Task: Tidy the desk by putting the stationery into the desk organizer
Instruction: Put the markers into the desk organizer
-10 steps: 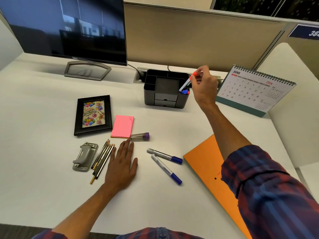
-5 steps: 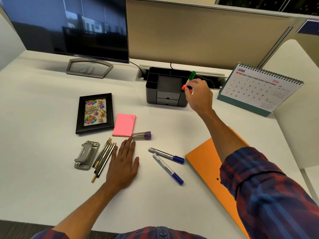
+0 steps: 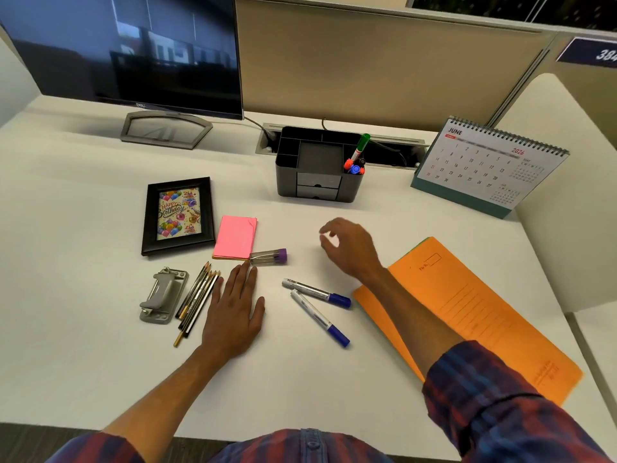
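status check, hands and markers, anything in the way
Left hand flat on desk, right hand empty above it. Green marker upright in organizer; two blue markers loose on desk. Nothing in the way.

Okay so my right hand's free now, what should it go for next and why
Probably the nearer blue-capped marker. The right hand hangs empty with loosely curled fingers just above the two blue-capped markers lying on the desk, while the desk organizer already holds markers in its right compartment. The left hand rests flat by the pencils, so those could follow.
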